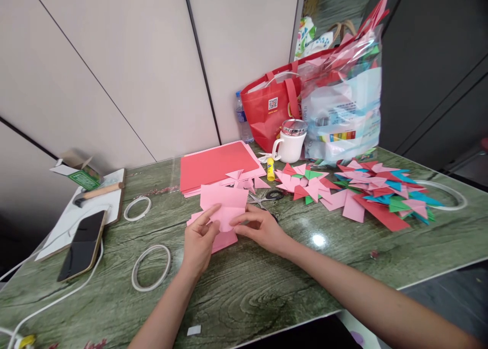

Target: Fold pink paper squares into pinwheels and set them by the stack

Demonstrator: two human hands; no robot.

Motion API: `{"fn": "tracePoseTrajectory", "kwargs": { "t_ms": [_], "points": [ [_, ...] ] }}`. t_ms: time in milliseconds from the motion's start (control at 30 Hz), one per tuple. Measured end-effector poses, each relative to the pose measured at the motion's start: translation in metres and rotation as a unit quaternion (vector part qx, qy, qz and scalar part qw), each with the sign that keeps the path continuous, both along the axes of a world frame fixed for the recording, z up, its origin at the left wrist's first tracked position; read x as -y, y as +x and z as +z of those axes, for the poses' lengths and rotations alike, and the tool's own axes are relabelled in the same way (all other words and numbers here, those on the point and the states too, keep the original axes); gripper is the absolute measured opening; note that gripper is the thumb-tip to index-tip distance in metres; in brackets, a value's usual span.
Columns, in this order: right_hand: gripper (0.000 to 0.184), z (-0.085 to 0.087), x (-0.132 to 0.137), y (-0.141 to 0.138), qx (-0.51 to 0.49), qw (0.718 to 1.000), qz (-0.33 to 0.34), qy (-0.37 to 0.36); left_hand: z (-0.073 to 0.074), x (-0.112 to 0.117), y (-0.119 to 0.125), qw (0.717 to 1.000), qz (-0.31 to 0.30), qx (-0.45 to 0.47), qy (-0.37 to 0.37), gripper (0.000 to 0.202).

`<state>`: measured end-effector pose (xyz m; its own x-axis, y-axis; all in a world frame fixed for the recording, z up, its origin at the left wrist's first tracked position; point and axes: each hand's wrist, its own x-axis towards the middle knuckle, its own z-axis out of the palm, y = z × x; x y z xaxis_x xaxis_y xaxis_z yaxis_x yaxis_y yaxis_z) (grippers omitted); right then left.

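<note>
A pink paper sheet (pixel 225 202) is held up just above the green table (pixel 267 283), near the middle. My left hand (pixel 199 240) pinches its lower left edge. My right hand (pixel 259 228) grips its lower right edge with curled fingers. Under the sheet lie more pink sheets (pixel 224 240). Just behind, a folded pink pinwheel (pixel 235 176) rests on a stack of red paper (pixel 217 165). Scissors (pixel 267 198) lie right of the held sheet.
Piles of folded pink, red, green and blue paper shapes (pixel 366 192) cover the right side. A yellow glue stick (pixel 270 168), white mug (pixel 290 141), red bag (pixel 271 106) and plastic bag (pixel 343 102) stand at the back. Tape rings (pixel 151 266), a phone (pixel 83 244) and a hammer (pixel 98 191) lie left.
</note>
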<state>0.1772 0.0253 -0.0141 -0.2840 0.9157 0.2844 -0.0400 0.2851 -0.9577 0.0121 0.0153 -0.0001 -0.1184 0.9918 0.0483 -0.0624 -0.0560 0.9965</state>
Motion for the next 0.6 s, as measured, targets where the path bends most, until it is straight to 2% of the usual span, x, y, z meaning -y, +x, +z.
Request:
{"fn": "tracePoseTrajectory", "kwargs": {
  "t_ms": [233, 367, 467, 600],
  "points": [
    [0.028, -0.006, -0.003, -0.001, -0.047, 0.994, -0.079, -0.058, 0.003, 0.007, 0.008, 0.997, -0.058, -0.041, -0.004, 0.041],
    [0.038, -0.01, -0.003, -0.002, -0.047, 0.989, -0.13, -0.06, 0.004, 0.013, 0.015, 0.996, -0.079, -0.042, -0.017, 0.042],
    [0.033, -0.009, -0.002, -0.003, -0.042, 0.988, -0.135, -0.053, 0.002, 0.015, 0.017, 0.995, -0.094, -0.016, -0.02, 0.044],
    [0.021, -0.003, 0.002, -0.004, -0.056, 0.992, -0.102, -0.043, -0.004, 0.015, 0.015, 0.993, -0.112, 0.017, -0.022, 0.055]
  ]
}}
